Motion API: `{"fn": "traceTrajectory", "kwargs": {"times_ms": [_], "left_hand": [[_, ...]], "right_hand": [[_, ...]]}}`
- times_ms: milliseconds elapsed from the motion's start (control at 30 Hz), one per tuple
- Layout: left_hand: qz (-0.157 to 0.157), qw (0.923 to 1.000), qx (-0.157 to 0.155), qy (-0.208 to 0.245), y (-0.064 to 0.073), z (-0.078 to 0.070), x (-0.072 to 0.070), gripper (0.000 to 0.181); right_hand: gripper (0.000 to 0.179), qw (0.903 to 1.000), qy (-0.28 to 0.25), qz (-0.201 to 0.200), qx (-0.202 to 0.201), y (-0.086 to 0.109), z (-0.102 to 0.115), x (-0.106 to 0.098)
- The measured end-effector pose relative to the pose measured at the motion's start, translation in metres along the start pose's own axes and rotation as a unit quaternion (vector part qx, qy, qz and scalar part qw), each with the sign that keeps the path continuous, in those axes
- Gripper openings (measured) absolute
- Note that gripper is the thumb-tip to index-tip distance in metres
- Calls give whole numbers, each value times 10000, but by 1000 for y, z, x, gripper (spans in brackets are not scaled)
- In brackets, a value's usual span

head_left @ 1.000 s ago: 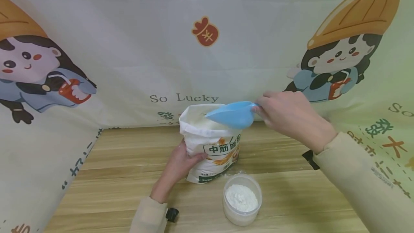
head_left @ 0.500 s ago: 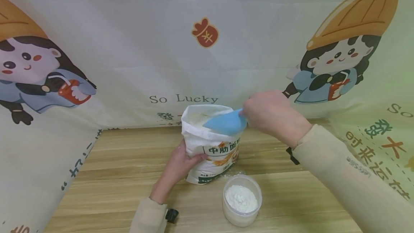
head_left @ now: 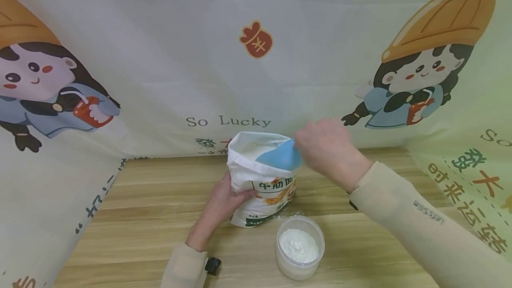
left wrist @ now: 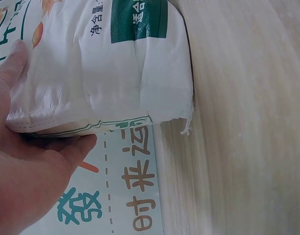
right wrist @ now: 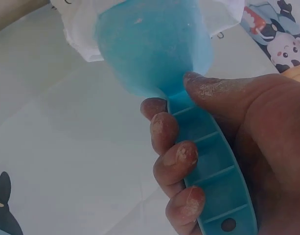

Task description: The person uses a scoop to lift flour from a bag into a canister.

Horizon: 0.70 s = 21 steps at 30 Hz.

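Observation:
A white flour bag [head_left: 256, 208] with green and orange print stands upright, its top folded outward and flour showing inside. My left hand [head_left: 226, 199] grips the bag's lower left side, thumb on the front and fingers round the edge, as the left wrist view also shows. In my right hand [head_left: 326, 150] is a blue scoop [head_left: 280, 157], its bowl tipped down into the bag's mouth. The right wrist view shows floury fingers curled round the scoop's ribbed handle [right wrist: 211, 166]. In front of the bag is a clear round tub [head_left: 298, 270] with white flour [head_left: 299, 246] heaped inside.
The wooden tabletop [head_left: 140, 217] has a little spilled flour near the bag's base. A printed cloth [head_left: 180, 57] with cartoon figures hangs close behind the bag and along both sides.
My right hand has moved left and slightly down, carrying the scoop from above the bag's right rim deeper into its mouth. The left hand keeps its grip, and the tub stays put.

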<state>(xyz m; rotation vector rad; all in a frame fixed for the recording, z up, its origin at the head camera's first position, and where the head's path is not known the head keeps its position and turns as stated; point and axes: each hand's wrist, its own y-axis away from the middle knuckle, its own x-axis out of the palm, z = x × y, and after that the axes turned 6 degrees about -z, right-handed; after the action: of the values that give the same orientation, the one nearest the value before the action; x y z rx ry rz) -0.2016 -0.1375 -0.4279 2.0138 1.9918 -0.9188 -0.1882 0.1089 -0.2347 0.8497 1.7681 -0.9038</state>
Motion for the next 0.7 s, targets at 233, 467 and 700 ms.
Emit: {"fn": "traceTrajectory", "kwargs": {"times_ms": [233, 467, 700], "left_hand": [[1, 10000, -16, -27, 0, -1, 0, 72], [-23, 10000, -76, -19, 1, 1, 0, 73], [-30, 9998, -138, -107, 1, 0, 0, 75]], "right_hand": [[27, 9994, 340, -18, 119, -5, 13, 7], [30, 9992, 362, -182, 8, -8, 19, 14], [29, 9989, 324, -349, -2, -11, 23, 24]]}}
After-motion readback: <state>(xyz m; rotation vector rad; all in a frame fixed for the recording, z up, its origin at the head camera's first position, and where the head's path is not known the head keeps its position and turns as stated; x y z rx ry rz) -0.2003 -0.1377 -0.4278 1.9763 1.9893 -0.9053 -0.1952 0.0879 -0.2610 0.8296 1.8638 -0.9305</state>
